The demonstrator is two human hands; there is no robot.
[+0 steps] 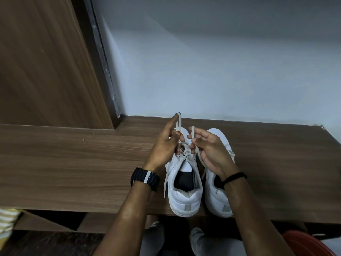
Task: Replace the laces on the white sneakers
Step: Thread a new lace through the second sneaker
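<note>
Two sneakers (185, 182) sit heel-first on the tabletop (73, 163), left hand (166, 145) pinching one lace (178, 122) end high, right hand (208, 146) pinching the other, likely keeping both taut to work the left shoe's eyelets.

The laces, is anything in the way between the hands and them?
No. Both hands already pinch the laces of the left sneaker: the left hand holds one end up, the right hand the other.
</note>
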